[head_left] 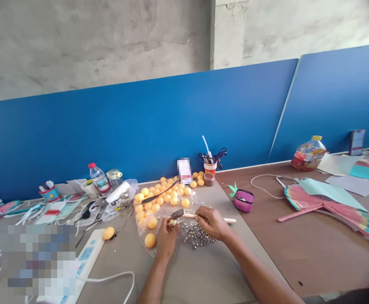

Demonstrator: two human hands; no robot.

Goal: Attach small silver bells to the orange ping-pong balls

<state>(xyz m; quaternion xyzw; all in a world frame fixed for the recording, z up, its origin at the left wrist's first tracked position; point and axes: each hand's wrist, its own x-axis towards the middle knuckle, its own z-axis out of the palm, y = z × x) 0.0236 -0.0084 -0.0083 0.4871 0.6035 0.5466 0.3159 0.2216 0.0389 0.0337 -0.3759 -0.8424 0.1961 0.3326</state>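
My right hand (212, 221) is closed around the pale wooden handle of a hammer (178, 213). The dark hammer head hangs just above my left hand (167, 240). Fingers curled, my left hand grips a small orange ball (171, 221) with silvery pieces on it; most of it is hidden by the fingers. A heap of small shiny metal pieces (199, 236) lies on the table below the handle. Behind my left hand, many orange balls (167, 198) are spread over a clear plastic bag (143, 240), with a thin dark strip (159, 195) across them.
At left are a white power strip (91, 253) with a cable, a single orange ball (108, 233) and a water bottle (100, 179). A cup of tools (210, 166) stands by the blue partition (172, 122). Rightward lie a purple pouch (244, 200) and a pink fan (330, 207).
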